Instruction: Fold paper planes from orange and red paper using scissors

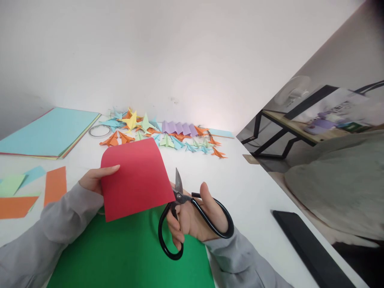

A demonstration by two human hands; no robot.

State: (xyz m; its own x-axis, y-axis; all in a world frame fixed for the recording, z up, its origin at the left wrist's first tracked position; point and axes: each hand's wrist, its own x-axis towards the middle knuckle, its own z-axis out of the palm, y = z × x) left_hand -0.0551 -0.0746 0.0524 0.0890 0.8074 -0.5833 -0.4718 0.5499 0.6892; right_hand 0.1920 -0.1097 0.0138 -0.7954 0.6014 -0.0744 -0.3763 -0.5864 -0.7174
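A red sheet of paper point(136, 180) is pinched at its left edge by my left hand point(97, 179), thumb on top and fingers hidden behind. My right hand point(198, 218) grips black-handled scissors point(179, 196), fingers through the loops, blades spread apart. One blade points up beside the paper's right edge; the other is partly hidden behind the sheet. Whether a blade touches the paper, I cannot tell. Both hands are raised above a large green sheet point(135, 256) lying on the white table.
Several folded paper shapes point(145, 124) lie along the wall, with a pleated purple paper point(180, 128) among them. A stack of coloured sheets point(51, 132) is at the back left, near a wire ring point(100, 131). Paper pieces point(55, 185) lie left; a black flat object point(312, 248) lies right.
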